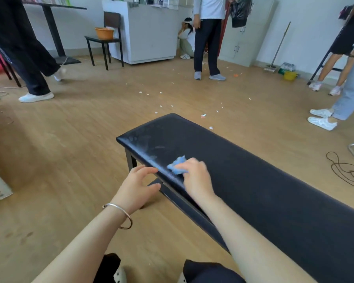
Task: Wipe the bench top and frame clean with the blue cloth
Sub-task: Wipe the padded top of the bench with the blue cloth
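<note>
Gripping blue cloth (177, 165) with right hand (194, 177), pressing it onto bench top (253, 180) at near edge, holding left hand (138, 181) spread and empty just beside frame (130, 158), judging cloth soft, light, best taken at wadded middle.

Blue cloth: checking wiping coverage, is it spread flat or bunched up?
Bunched up: the blue cloth shows as a small crumpled wad, held by the right hand against the black padded bench top.
</note>
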